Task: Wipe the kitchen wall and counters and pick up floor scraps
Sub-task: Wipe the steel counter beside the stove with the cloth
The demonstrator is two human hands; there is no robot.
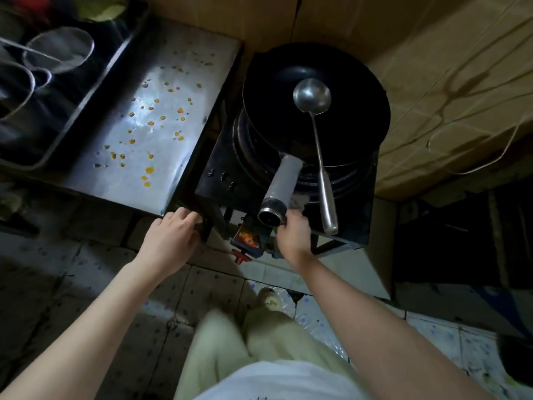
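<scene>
The steel counter (161,116) at the left is spattered with several orange drops (150,169). To its right stands a black stove (354,215). My left hand (170,238) rests at the stove frame's near left corner, its fingers curled over the dark edge. Just under the end of the wok handle (281,183), my right hand (294,235) is closed at the stove's front edge on what looks like a grey cloth (298,202), which is mostly hidden. The brown wall (447,67) behind is streaked. The tiled floor (86,284) is dark and speckled.
A black wok (346,90) on the burner holds a steel ladle (311,95), whose handle juts over the stove's front. A tray of metal containers (57,90) sits left of the counter. A red valve (240,256) hangs below the stove. My legs and a shoe (269,297) are beneath.
</scene>
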